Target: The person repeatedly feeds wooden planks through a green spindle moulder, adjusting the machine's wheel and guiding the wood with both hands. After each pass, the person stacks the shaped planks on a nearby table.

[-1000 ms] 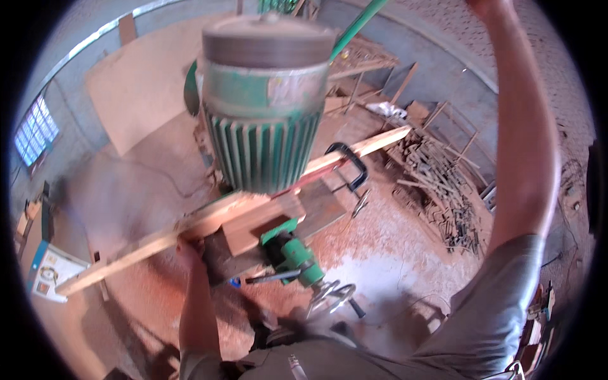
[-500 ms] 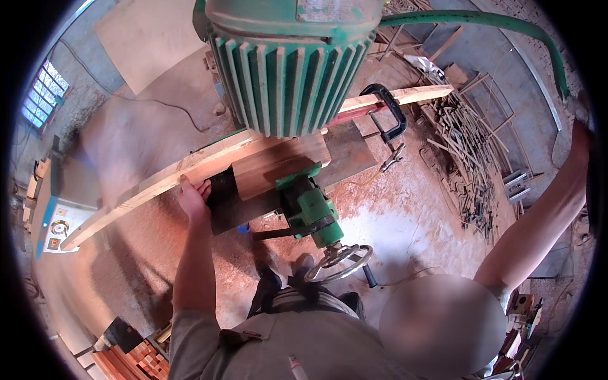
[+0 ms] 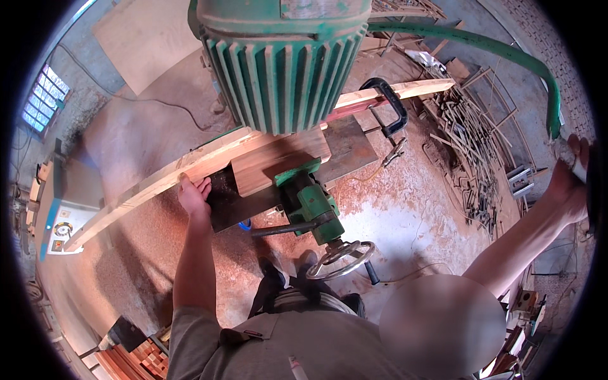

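Observation:
My left hand (image 3: 194, 195) grips the near side of a long pale wooden beam (image 3: 139, 188), thumb against its face and fingers pointing right. Beside it, a thick wood block (image 3: 272, 164) sits between the beam and the plate of a green vise (image 3: 313, 204). Over the beam hangs a machine with a ribbed green motor (image 3: 282, 79), which hides the middle of the beam. At the far right edge my right hand (image 3: 570, 171) is closed around the lower end of a curved green lever (image 3: 481, 43). Part of that hand falls in the dark rim.
A black clamp (image 3: 396, 107) holds the beam's right part. Below the vise is a metal handwheel (image 3: 342, 259). A control box (image 3: 63, 221) stands by the beam's left end. Offcut sticks (image 3: 465, 145) are heaped at right; sawdust covers the floor.
My right hand has come downward, pulling the lever's end lower. The motor has shifted slightly left in view. My left hand and the beam stay nearly where they were.

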### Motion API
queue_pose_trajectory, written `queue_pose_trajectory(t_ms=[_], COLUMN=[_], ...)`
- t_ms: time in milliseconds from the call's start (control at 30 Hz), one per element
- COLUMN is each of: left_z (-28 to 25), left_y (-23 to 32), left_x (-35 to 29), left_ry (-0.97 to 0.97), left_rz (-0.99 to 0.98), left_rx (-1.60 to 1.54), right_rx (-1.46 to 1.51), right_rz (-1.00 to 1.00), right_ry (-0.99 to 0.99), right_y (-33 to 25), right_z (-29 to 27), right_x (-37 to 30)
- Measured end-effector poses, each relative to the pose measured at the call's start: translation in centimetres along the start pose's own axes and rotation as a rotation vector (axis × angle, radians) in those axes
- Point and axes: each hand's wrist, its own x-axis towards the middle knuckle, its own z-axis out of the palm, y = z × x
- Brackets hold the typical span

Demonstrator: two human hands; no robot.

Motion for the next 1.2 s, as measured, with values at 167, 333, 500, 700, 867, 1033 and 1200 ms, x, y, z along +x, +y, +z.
queue_pose_trajectory(t_ms=[167, 333, 500, 700, 867, 1033, 1200], left_z=[-0.2, -0.3, 0.1, -0.3, 0.0, 0.0, 0.0], left_y=[-0.2, -0.2, 0.1, 0.3, 0.1, 0.3, 0.5], left_x=[0.3, 0.3, -0.3, -0.3, -0.2, -0.4, -0.7], left_ry=[0.005, 0.005, 0.005, 0.005, -0.003, 0.001, -0.001], left_rz=[-0.005, -0.010, -0.010, -0.014, -0.025, -0.012, -0.035], left_rx=[-0.006, 0.002, 0.008, 0.003, 0.002, 0.013, 0.014], right_rx=[0.044, 0.167, 0.227, 0.228, 0.120, -0.022, 0.048], right_rz=[0.063, 0.105, 0.108, 0.166, 0.223, 0.309, 0.450], right_ry=[0.017, 0.138, 0.201, 0.104, 0.109, 0.106, 0.164], right_y=[-1.0, -1.3, -1.3, -0.6, -0.8, -0.9, -0.6], right_z=[-1.3, -4.7, -5.8, -7.7, -8.7, -11.1, -12.6], right_x=[-2.7, -5.8, -10.8, -16.0, -20.2, -25.2, -30.4])
